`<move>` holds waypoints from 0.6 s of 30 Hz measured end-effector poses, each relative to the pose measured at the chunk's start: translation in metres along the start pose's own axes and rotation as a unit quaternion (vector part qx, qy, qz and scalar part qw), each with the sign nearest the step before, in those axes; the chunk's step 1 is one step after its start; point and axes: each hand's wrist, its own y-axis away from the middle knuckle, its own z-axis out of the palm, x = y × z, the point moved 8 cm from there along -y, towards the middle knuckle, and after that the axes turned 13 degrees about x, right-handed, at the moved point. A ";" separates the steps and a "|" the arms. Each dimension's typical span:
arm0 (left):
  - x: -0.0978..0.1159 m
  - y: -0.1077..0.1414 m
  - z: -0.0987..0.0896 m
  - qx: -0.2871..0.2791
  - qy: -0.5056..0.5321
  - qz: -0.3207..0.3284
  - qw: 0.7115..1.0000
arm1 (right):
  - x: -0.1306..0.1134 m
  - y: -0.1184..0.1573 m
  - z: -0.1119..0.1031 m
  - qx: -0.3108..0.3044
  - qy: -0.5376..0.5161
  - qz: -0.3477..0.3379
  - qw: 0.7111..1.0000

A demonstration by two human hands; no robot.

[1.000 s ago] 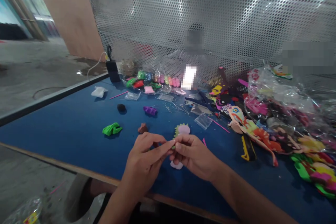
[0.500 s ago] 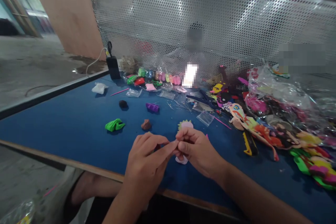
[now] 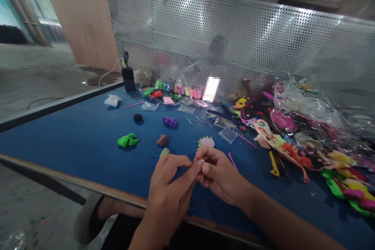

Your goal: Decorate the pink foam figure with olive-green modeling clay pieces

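Note:
My left hand (image 3: pixel 174 179) and my right hand (image 3: pixel 223 175) meet above the near side of the blue table (image 3: pixel 88 136). Fingertips of both are pinched together; whatever is between them is hidden or too small to name. Just beyond my right hand lies a flat pale-pink clay piece (image 3: pixel 208 142) with a green jagged edge, partly covered by the fingers. A yellow-green lump (image 3: pixel 164 151) peeks out behind my left hand. Farther off sit lumps of brown clay (image 3: pixel 162 140), bright green clay (image 3: pixel 128 140), purple clay (image 3: pixel 170 122) and black clay (image 3: pixel 137 117).
A pink stick (image 3: pixel 233 161) and a yellow-and-black utility knife (image 3: pixel 277 163) lie to the right. Colourful clay figures and plastic bags (image 3: pixel 304 101) crowd the right side. Packed clay blocks (image 3: pixel 178 89) line a perforated metal screen (image 3: pixel 175 19), with a person behind it.
The camera view has shifted slightly. Both hands stay pinched together, moved a little right in view. The yellow-green lump now shows; a pale-pink piece seen under the hands is out of sight.

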 end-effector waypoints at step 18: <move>-0.013 0.008 -0.008 0.027 -0.014 -0.050 0.998 | -0.003 -0.001 -0.008 0.036 0.091 -0.028 0.995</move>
